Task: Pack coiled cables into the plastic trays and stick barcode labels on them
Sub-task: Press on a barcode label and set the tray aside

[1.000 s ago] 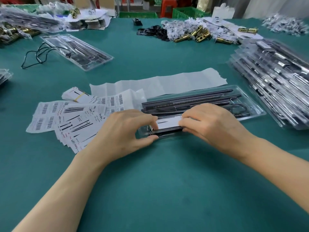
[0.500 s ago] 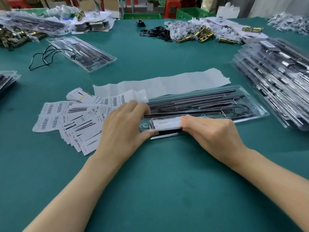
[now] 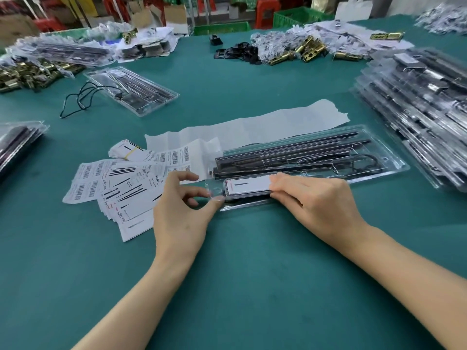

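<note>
Just left of the left hand point(image 3: 182, 213) pinching the plastic tray point(image 3: 394, 170), fanned cards point(image 3: 126, 195) are showing a sideways word, seemingly "Light"; barcode labels point(image 3: 84, 184) beyond them are bearing digits too small to read. The white card point(image 3: 250, 185) in the grip of the right hand point(image 3: 318, 200) is showing nothing legible.

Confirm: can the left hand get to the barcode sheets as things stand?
Probably yes. The barcode sheets lie flat just left of the left hand, with nothing between but loose cards. It pinches the tray end, so it would have to let go first.
</note>
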Action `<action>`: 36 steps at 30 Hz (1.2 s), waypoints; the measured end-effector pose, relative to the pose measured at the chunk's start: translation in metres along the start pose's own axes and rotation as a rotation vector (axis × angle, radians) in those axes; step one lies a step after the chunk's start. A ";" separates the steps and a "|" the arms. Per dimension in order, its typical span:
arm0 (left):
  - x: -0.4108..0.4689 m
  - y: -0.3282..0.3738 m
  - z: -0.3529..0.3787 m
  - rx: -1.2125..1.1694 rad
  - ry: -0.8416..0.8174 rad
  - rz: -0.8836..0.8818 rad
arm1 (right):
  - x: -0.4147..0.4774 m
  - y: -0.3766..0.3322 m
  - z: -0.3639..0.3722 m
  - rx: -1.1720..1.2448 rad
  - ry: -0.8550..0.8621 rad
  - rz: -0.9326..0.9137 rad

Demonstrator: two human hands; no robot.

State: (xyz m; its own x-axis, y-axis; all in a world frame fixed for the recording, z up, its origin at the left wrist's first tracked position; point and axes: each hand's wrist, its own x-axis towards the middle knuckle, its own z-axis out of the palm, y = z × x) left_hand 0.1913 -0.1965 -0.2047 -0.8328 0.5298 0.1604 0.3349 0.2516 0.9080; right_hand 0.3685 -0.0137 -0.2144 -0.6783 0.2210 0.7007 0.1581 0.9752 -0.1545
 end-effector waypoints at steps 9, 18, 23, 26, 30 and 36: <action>-0.018 0.007 -0.002 0.063 -0.061 0.069 | 0.000 -0.001 0.000 0.021 0.018 0.009; -0.047 0.009 -0.021 0.507 -0.341 0.413 | 0.000 0.000 0.000 -0.016 0.004 -0.009; -0.047 0.015 -0.020 0.652 -0.393 0.445 | 0.001 -0.001 0.000 -0.027 -0.020 0.002; -0.045 0.016 -0.021 0.671 -0.412 0.465 | 0.001 -0.001 0.000 -0.016 -0.017 -0.006; -0.042 0.016 -0.022 0.689 -0.418 0.458 | 0.000 -0.002 0.002 0.009 0.022 -0.028; -0.038 0.028 -0.005 0.752 -0.388 0.477 | -0.002 0.001 0.003 -0.019 0.016 -0.058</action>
State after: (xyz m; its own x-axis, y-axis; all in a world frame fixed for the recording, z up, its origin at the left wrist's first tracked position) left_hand 0.2298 -0.2140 -0.1836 -0.3780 0.9069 0.1863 0.9062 0.3213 0.2748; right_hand 0.3677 -0.0133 -0.2184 -0.6750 0.1640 0.7193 0.1329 0.9861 -0.1000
